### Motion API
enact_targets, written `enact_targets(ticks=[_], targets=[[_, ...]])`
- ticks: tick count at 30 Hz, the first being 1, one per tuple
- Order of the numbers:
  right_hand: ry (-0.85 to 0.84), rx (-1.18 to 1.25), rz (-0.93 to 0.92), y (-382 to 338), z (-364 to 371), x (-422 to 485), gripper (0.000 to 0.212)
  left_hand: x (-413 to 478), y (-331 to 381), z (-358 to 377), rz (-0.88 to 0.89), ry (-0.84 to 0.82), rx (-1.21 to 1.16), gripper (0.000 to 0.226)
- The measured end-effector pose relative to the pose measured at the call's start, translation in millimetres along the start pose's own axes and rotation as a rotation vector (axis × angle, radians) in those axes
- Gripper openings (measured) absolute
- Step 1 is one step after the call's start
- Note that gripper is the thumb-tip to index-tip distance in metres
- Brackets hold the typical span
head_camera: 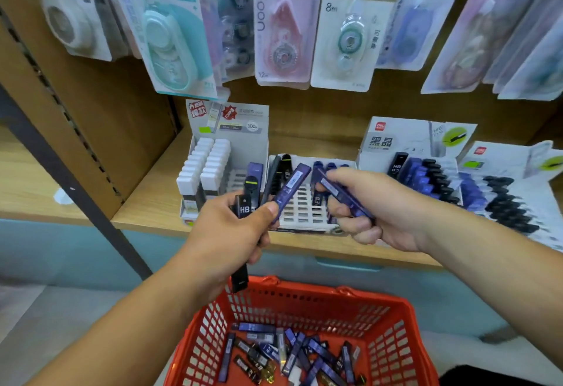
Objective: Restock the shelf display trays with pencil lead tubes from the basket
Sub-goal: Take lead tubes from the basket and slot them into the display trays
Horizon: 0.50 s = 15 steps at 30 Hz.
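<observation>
Above basket (390, 352) of tubes (292, 352), at shelf's (146, 202) front edge, grips black tube (243, 212) and purple tube (291, 187) in left hand (225, 233), third tube (341, 195) in right hand (384, 205).

Orange-red basket (384, 346), purple and black tubes (320, 352)
The basket's walls show a grid of holes. A black tube (242, 212) bears white "HB"; the purple tube (291, 186) beside it is deep violet. White tray (300, 212), pale wood-grain shelf (149, 202).

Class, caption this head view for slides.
Left hand and right hand hold lead tubes above the red basket, facing the shelf tray.
</observation>
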State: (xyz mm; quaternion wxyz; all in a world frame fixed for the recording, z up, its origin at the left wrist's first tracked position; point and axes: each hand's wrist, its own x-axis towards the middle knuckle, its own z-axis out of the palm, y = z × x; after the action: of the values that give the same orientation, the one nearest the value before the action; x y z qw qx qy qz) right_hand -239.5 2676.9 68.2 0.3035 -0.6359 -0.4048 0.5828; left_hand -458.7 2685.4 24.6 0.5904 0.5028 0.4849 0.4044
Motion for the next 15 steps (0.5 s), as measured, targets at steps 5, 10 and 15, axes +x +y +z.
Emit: enact_targets(ticks=[5, 10, 15], targets=[[0.131, -0.123, -0.111, 10, -43, -23, 0.023, 4, 3, 36, 0.007, -0.023, 0.066, 0.017], [0.377, -0.238, -0.202, 23, -89, -31, 0.03, 10, 8, 74, 0.039, -0.059, 0.146, 0.019], [0.431, -0.333, -0.267, 32, -134, -35, 0.012, 23, 4, 110, 0.021, -0.046, 0.182, 0.019]])
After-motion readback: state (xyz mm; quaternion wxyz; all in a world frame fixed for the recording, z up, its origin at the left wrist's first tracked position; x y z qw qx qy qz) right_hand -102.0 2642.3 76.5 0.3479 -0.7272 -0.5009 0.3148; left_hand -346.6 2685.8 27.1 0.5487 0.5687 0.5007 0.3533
